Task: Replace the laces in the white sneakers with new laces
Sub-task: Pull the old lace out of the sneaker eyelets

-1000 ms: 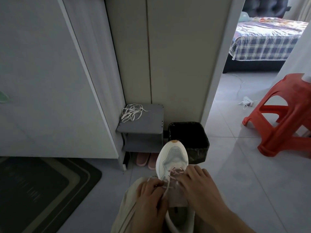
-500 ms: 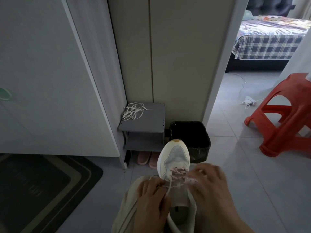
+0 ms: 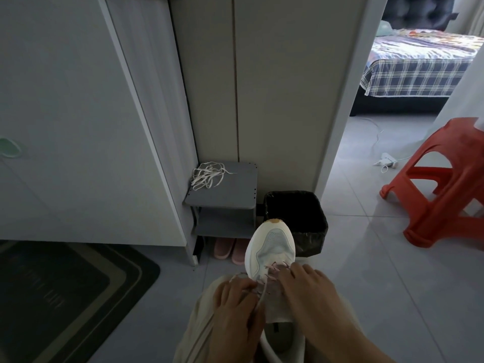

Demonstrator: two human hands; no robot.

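A white sneaker lies on my lap, toe pointing away, with a pale pink lace threaded through its front eyelets. My left hand holds the shoe's left side, fingers curled at the lace by the eyelets. My right hand rests on the right side, fingertips at the lace crossings. A loose bundle of white laces lies on the grey shelf ahead.
A black bin stands just beyond the shoe's toe. Pink slippers sit under the shelf. A red plastic stool stands at the right, a dark mat at the left. White cabinet doors rise behind.
My right hand pulled out to the right with the lace, then came back onto the eyelets. My left hand stayed on the shoe's left side.
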